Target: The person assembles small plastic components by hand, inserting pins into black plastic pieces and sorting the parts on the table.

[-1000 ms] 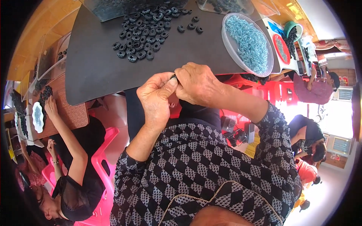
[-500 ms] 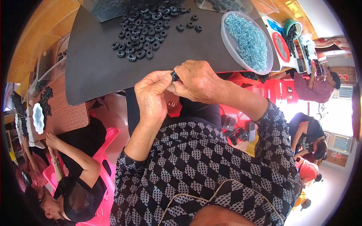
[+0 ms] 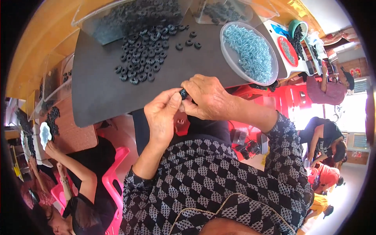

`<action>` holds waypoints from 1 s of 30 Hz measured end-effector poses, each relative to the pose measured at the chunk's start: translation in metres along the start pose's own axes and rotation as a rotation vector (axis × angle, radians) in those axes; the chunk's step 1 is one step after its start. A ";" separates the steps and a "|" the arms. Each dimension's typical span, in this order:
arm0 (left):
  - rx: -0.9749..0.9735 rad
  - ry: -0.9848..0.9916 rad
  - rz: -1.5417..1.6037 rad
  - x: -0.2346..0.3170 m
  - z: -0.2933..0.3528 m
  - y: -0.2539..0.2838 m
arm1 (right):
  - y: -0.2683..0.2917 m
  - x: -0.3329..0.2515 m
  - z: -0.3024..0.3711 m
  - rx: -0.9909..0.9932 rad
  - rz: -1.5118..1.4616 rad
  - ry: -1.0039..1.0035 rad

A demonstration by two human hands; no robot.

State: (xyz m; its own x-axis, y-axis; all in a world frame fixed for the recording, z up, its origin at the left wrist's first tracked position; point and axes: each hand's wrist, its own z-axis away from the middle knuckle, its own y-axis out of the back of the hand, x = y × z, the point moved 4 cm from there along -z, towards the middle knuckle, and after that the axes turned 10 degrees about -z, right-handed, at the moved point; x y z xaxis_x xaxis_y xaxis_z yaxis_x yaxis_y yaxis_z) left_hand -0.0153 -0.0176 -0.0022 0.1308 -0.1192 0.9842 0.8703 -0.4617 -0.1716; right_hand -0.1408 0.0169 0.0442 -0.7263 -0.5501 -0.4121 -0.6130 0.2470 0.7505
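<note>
Between my hands, just off the table's near edge, is a small black ring-shaped plastic part (image 3: 183, 93). My left hand (image 3: 161, 113) pinches it between thumb and fingers. My right hand (image 3: 205, 96) is closed against its other side, and the fingertips there are partly hidden; whether they hold a smaller piece does not show. Beyond my hands lies a pile of similar black parts (image 3: 143, 56) on the dark tabletop (image 3: 105, 90), with several loose ones (image 3: 190, 42) to its right. A round clear tub (image 3: 276, 70) of small pale-blue pieces (image 3: 250, 51) stands to the right.
Clear bins of black parts (image 3: 141, 17) stand at the table's far side. At the left, a co-worker (image 3: 84, 188) sits on a pink chair (image 3: 111, 176) by a brown table (image 3: 74, 135). On the right are a red dish (image 3: 288, 51), a green bowl (image 3: 298, 28) and other people.
The view has shifted, so the table and bins sit lower in it. My hands stay together on the black part, which appears turned. The co-worker's hand has reached to the white dish.
</note>
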 end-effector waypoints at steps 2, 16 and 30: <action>-0.010 -0.018 -0.042 0.007 -0.002 -0.007 | 0.015 0.005 -0.002 0.027 0.047 -0.037; -0.058 -0.987 -1.462 0.022 -0.113 -0.069 | 0.176 0.146 -0.091 0.391 0.709 -0.299; -0.129 -1.055 -1.787 0.017 -0.103 -0.033 | 0.178 0.173 -0.101 0.186 0.727 -0.537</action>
State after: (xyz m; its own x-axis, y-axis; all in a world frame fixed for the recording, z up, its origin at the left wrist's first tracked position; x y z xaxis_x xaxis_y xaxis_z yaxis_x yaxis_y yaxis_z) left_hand -0.0911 -0.0945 0.0155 -0.4275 0.8416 -0.3302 0.2959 0.4754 0.8285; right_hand -0.3445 -0.1146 0.1588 -0.9704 0.2234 -0.0912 0.0444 0.5369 0.8425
